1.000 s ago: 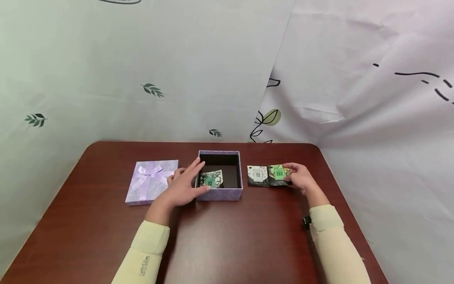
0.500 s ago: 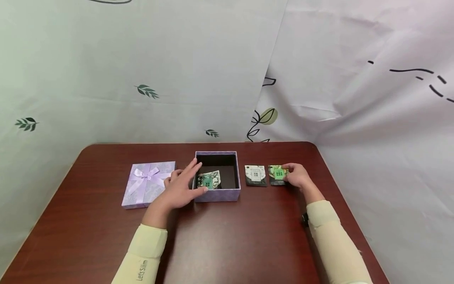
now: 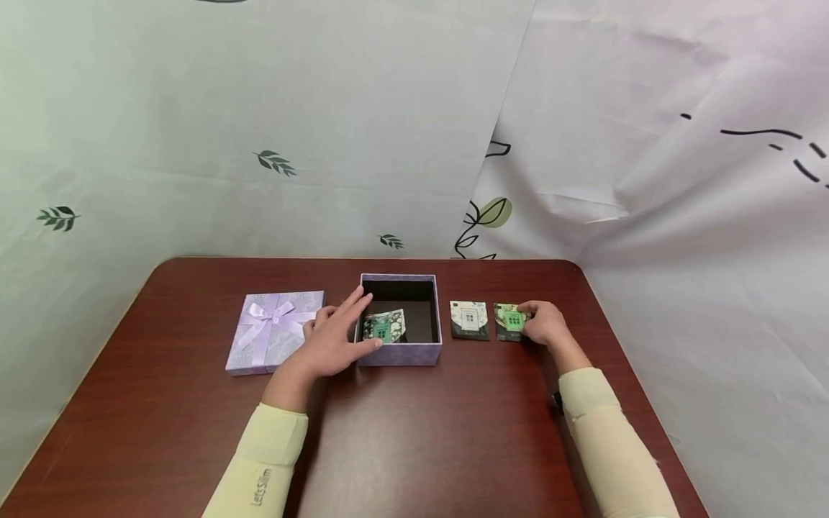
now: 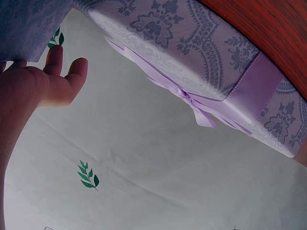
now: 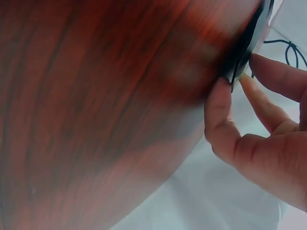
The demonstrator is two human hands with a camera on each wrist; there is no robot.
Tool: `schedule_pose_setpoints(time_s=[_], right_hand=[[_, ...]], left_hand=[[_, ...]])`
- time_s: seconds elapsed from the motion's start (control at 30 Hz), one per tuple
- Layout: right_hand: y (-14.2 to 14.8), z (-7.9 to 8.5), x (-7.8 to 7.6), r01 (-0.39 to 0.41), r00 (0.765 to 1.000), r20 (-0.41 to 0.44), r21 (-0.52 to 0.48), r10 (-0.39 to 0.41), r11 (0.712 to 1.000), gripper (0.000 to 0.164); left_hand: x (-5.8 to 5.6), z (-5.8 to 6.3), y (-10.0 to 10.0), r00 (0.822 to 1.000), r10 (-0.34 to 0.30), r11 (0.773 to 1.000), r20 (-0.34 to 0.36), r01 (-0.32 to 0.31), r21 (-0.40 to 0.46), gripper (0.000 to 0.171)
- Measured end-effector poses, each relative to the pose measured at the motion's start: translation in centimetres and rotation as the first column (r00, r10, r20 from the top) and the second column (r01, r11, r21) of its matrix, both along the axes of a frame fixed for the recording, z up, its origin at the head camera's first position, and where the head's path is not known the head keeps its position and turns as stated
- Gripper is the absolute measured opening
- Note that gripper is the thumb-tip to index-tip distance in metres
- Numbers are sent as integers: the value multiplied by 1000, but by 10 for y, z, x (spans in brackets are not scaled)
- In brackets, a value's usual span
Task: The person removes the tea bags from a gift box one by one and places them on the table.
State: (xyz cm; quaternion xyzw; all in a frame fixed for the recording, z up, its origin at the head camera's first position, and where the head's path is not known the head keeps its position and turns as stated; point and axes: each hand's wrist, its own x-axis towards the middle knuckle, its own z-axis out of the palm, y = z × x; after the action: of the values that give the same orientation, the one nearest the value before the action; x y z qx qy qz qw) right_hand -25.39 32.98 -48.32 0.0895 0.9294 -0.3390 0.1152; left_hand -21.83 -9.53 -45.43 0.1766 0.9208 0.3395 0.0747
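Observation:
My left hand (image 3: pixel 332 344) rests on the left side of an open purple box (image 3: pixel 400 355), thumb at the front rim and fingers spread along the left wall. Inside lies a dark green floral sachet (image 3: pixel 392 320), tilted at the left. On the right, my right hand (image 3: pixel 545 324) pinches the right edge of a green-and-yellow sachet (image 3: pixel 508 325) lying on the table. The right wrist view shows thumb and fingers (image 5: pixel 221 103) at the thin edge of this sachet (image 5: pixel 247 40). A white-and-black sachet (image 3: pixel 469 320) lies flat between it and the box.
A lilac box lid (image 3: pixel 285 345) with a ribbon bow sits left of the box, near my left hand. All stand on a dark red wooden table (image 3: pixel 414 446). Behind it hangs a pale backdrop cloth (image 3: pixel 363 108) with leaf prints.
The green-and-yellow sachet has slid slightly right with my right hand, so a gap now separates it from the white-and-black one. My left hand keeps its place on the box.

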Motion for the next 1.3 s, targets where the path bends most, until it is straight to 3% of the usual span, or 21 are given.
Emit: schedule_pose_setpoints(time_s=[0.4,0.93,1.3], right_hand=[[-15,15,4,67,988,-140,-9,-67,998,50],[-61,48,12,22,966,-253,-117,-51,993,49],[-92,61,18,-78,944,-330,-174,16,982,47]], left_hand=[[-2,1,0,1000,-1,1000,12,1,-10,86],[0,1,0,1000,3,1000,10,-3,-13,86],[-1,0,0,1000,3,1000,4,-3,-2,83]])
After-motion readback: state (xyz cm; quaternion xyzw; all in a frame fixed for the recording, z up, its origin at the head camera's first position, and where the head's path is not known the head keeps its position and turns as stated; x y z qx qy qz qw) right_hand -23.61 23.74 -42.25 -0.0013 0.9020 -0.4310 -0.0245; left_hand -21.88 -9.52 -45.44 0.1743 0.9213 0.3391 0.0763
